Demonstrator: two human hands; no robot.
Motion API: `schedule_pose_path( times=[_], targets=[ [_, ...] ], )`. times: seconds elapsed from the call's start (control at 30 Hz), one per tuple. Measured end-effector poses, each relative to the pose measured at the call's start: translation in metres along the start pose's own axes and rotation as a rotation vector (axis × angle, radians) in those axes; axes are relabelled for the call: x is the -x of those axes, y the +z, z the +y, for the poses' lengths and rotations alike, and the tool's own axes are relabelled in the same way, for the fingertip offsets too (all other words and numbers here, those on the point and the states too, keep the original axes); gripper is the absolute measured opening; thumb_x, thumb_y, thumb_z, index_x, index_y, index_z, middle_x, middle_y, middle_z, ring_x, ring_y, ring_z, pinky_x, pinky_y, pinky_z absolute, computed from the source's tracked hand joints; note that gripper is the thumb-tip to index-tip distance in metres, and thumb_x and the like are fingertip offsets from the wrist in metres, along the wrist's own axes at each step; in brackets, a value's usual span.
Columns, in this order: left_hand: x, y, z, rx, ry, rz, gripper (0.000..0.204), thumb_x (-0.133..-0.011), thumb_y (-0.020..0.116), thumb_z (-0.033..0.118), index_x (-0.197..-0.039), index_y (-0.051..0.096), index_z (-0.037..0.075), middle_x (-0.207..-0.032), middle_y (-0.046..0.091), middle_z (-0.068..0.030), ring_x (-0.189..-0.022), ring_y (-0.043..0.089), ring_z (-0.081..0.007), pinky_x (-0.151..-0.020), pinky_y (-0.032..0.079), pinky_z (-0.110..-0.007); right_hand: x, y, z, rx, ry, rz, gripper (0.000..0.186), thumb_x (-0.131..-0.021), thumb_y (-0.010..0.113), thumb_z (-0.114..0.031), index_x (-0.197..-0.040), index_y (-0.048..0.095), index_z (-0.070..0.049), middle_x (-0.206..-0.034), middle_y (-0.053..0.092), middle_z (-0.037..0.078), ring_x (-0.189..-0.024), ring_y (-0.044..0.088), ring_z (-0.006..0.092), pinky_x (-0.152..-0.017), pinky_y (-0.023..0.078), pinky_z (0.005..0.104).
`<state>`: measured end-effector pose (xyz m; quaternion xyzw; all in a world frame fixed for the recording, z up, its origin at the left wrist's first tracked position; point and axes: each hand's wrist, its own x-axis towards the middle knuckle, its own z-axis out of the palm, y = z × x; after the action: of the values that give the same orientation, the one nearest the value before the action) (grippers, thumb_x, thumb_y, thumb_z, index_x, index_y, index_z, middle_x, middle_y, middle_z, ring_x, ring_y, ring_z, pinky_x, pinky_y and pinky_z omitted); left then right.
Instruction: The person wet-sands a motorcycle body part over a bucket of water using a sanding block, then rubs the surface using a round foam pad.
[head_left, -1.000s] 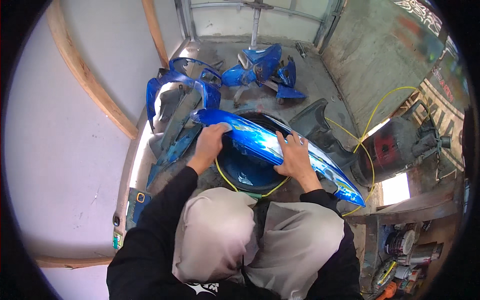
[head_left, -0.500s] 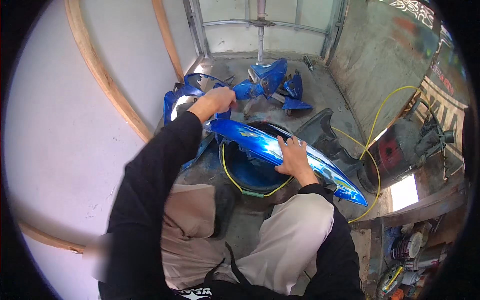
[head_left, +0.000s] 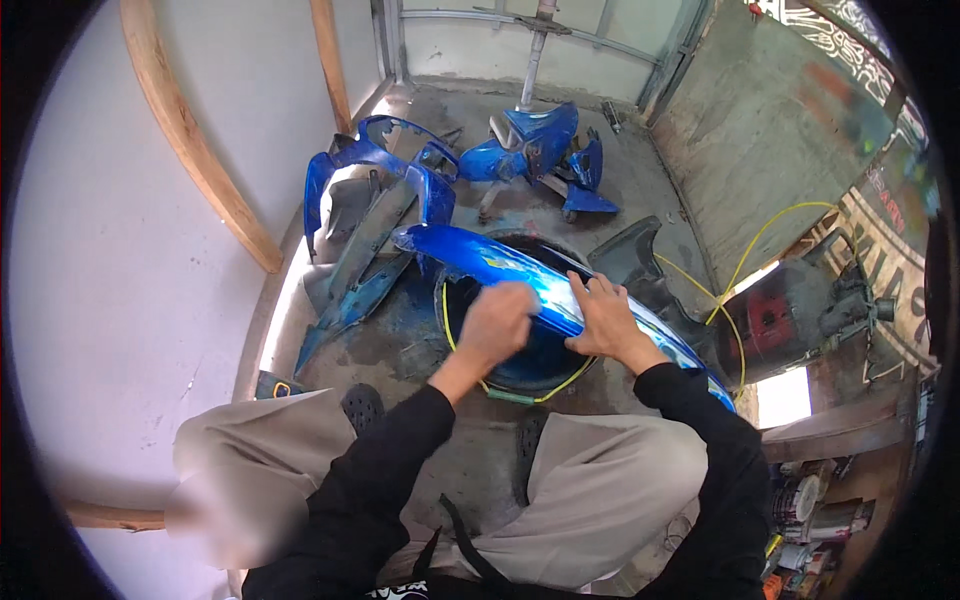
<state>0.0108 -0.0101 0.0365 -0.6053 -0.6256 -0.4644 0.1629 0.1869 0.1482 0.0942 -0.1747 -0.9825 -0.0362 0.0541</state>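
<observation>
A long, curved motorcycle body panel (head_left: 500, 262), glossy blue with white and yellow markings, lies slanting across a round dark bucket (head_left: 520, 362). My right hand (head_left: 608, 318) grips the panel past its middle, fingers over the far side and thumb at the near edge. Beside it, my left hand (head_left: 497, 322) is closed at the panel's near edge, slightly blurred; whatever its fingers hold, if anything, is hidden. The bucket has a yellow handle (head_left: 450, 330) with a green grip (head_left: 510, 397), hanging on the near side.
More blue body panels (head_left: 432, 190) lie on the floor at far left, with another blue group (head_left: 540, 145) behind the bucket. A dark plastic part (head_left: 630, 260), a yellow hose (head_left: 745, 250) and a dark tank (head_left: 785, 315) are at right. Cans (head_left: 800, 500) crowd the lower right.
My left hand has come down from beyond the panel's left end to its near edge, beside my right hand. The right hand keeps its hold, and the view has shifted slightly.
</observation>
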Motion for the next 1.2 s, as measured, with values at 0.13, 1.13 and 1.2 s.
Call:
schedule_pose_path(
  times=[0.13,1.13,1.2],
  targets=[
    [-0.006,-0.013,-0.065,-0.186,-0.271,0.1,0.012,-0.081,0.065,0.003,-0.091,0.068,0.008,-0.092,0.068,-0.0106,-0.092,0.065,-0.0365,-0.078,0.048,-0.052,-0.016,-0.006,0.001,-0.07,-0.022,-0.112,0.118,-0.062,0.092,-0.041,-0.16,0.041,0.0,-0.131,0.063,0.029,-0.135,0.054,0.0477,-0.106,0.046,0.0644],
    [0.015,0.002,-0.019,-0.123,-0.229,0.147,0.017,-0.078,0.065,0.001,-0.091,0.071,0.011,-0.1,0.073,-0.0088,-0.101,0.069,-0.0311,-0.084,0.051,-0.046,0.028,-0.003,0.005,0.015,-0.031,-0.059,0.126,-0.06,0.092,-0.036,-0.164,0.031,0.0,-0.13,0.055,0.032,-0.142,0.044,0.0539,-0.112,0.039,0.0647],
    [0.015,0.019,0.028,-0.005,-0.123,0.061,0.021,-0.078,0.065,-0.001,-0.094,0.072,0.01,-0.105,0.074,-0.0096,-0.105,0.07,-0.0314,-0.089,0.053,-0.044,0.03,0.003,0.006,0.036,-0.024,-0.067,0.126,-0.06,0.092,-0.036,-0.164,0.031,0.0,-0.13,0.055,0.031,-0.142,0.044,0.0538,-0.112,0.038,0.0647]
  ],
)
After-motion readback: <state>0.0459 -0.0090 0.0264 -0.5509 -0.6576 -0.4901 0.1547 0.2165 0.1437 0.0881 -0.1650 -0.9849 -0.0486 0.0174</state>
